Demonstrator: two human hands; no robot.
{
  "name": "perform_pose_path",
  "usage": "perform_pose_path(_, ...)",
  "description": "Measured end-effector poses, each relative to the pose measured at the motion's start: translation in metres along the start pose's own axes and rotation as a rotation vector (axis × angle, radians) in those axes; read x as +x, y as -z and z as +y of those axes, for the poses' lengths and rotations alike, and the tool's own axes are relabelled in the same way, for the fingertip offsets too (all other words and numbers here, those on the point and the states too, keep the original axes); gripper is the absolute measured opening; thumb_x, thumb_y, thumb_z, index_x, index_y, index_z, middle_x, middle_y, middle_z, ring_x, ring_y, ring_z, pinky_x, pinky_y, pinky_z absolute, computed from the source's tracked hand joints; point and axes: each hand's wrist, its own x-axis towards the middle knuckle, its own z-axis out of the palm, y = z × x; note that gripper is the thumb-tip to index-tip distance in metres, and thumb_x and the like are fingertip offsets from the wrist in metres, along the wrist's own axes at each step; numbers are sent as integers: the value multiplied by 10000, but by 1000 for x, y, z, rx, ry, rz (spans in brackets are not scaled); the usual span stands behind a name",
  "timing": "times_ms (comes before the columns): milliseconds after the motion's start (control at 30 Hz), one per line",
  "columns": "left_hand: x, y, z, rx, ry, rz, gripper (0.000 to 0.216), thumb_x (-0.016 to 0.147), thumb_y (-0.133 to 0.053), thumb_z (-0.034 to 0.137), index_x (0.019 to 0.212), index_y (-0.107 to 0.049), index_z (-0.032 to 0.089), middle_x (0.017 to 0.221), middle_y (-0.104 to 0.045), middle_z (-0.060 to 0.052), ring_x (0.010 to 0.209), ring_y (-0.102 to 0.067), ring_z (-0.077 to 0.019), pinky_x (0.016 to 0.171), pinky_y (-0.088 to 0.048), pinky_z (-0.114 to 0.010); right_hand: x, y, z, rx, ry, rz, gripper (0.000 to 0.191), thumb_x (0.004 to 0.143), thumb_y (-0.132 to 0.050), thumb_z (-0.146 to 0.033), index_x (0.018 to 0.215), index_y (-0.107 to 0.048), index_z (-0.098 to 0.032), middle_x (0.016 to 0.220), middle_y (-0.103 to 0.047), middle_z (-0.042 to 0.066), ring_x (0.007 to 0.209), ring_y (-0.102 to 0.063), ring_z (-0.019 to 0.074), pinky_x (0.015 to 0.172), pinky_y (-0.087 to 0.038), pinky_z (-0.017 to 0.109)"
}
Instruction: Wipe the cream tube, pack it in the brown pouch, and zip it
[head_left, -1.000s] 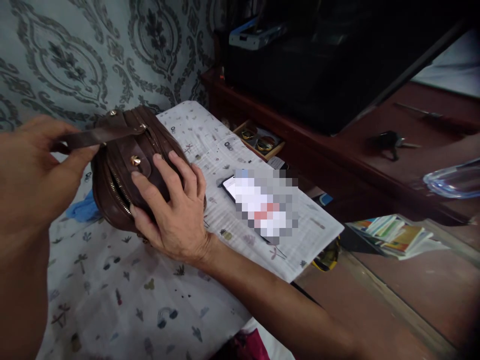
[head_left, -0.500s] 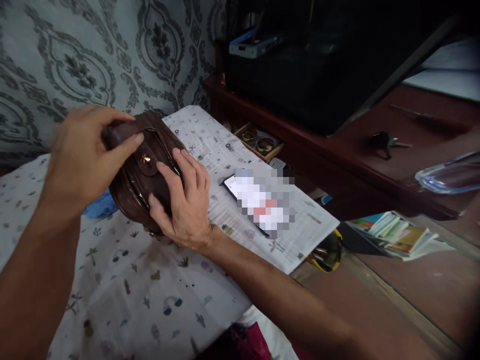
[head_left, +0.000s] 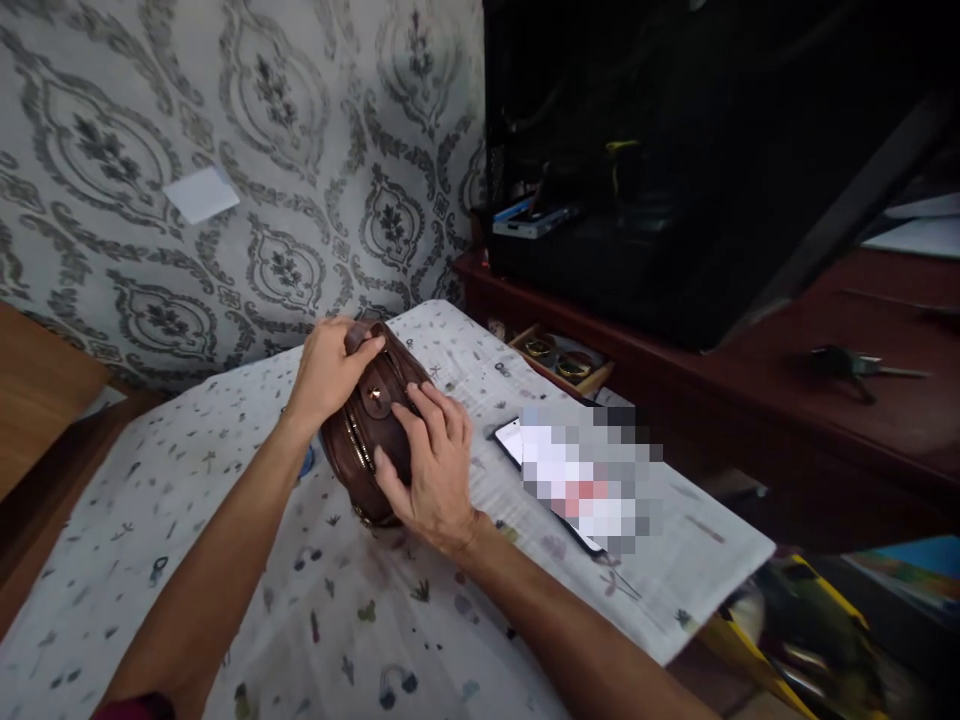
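A brown leather bag [head_left: 388,440] with gold zippers and a small gold ornament on a flap stands on the printed white cloth. My left hand [head_left: 330,370] grips its far left end, the thumb over the top and the other fingers partly hidden behind the leather. Bent over the near right side, my right hand [head_left: 435,465] holds the bag with thumb and fingers apart on either side of the top. Both zippers run beside the flap; the bag's inside is hidden. A bit of blue [head_left: 306,462] shows behind the bag, under my left wrist.
To the right of the bag lies a phone [head_left: 544,480], its screen blurred out. Past the cloth's edge, a small wooden box [head_left: 566,362] holds round gold-rimmed items. Keys [head_left: 862,368] lie on the red-brown cabinet [head_left: 810,440] below a large dark screen [head_left: 637,200].
My view has shifted, so the bag and hands appear lower and further right. My left hand has settled onto the bag's far end; my right hand stays on its side.
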Motion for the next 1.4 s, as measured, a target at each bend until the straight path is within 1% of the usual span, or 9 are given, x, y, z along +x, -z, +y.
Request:
perform_pose_path(167,-4,1,1,-181,-3,-46,165,797,-624,315,694,-611,186,882,-686,-45,972,-623,-219,967,-469,-365,1,-1,0,-20,9,-1,368,914,-546,-307,1239,-571,-136,1353,-605,185,1339,-464,322,1122,-361,544)
perform_pose_path(300,-14,12,2,-206,-13,-96,195,812,-621,355,864,-693,181,1072,-702,-85,1120,-608,-254,1041,-448,-394,1,-2,1,-29,9,5,372,922,-540,-319,1253,-557,-151,1362,-595,173,1339,-467,320,1128,-347,533)
perform_pose_path(467,-30,44,-6,-83,43,-217,477,812,-645,510,1184,-665,213,1177,-659,-90,1076,-619,-267,882,-485,-363,0,-1,1,-25,1,2,401,924,-542,-351,1293,-530,-196,1418,-542,167,1362,-442,334,1133,-334,546)
perform_pose_path(567,-38,55,-15,8,85,-191,337,799,-628,489,963,-671,199,992,-684,-60,928,-625,-243,777,-450,-332,0,-2,1,-18,-6,6,410,912,-555,-350,1295,-528,-207,1432,-522,170,1359,-438,345,1129,-333,552)
perform_pose_path(667,-43,55,-19,13,113,-157,281,810,-559,465,718,-569,200,768,-635,-20,736,-564,-192,682,-390,-310,-2,-4,2,-22,-2,11,410,907,-556,-346,1297,-528,-221,1439,-519,160,1359,-436,351,1130,-324,556)
perform_pose_path(867,-44,43,-24,-32,117,-61,269,806,-512,438,691,-540,196,706,-538,3,610,-439,-141,617,-330,-292,-3,-6,3,-47,26,17,438,913,-556,-428,1289,-521,-206,1440,-518,175,1355,-437,359,1120,-331,558)
perform_pose_path(1033,-45,35,-32,-179,158,33,266,772,-568,429,670,-579,184,784,-491,-12,688,-476,-153,625,-349,-287,-4,-7,4,-76,32,9,460,909,-568,-439,1293,-523,-190,1435,-521,189,1356,-434,362,1120,-329,558)
perform_pose_path(1267,-56,37,-33,-439,125,-14,251,770,-639,406,668,-627,178,841,-569,-31,881,-551,-197,823,-429,-314,-4,-8,5,-62,25,-9,487,894,-597,-431,1314,-531,-194,1457,-506,186,1367,-420,368,1124,-314,570)
perform_pose_path(1400,-62,34,-33,-536,164,-4,249,772,-667,422,757,-672,174,882,-615,-37,912,-581,-204,847,-457,-316,-3,-5,6,-10,19,-5,451,913,-578,-422,1307,-536,-207,1450,-513,174,1372,-421,360,1130,-324,581)
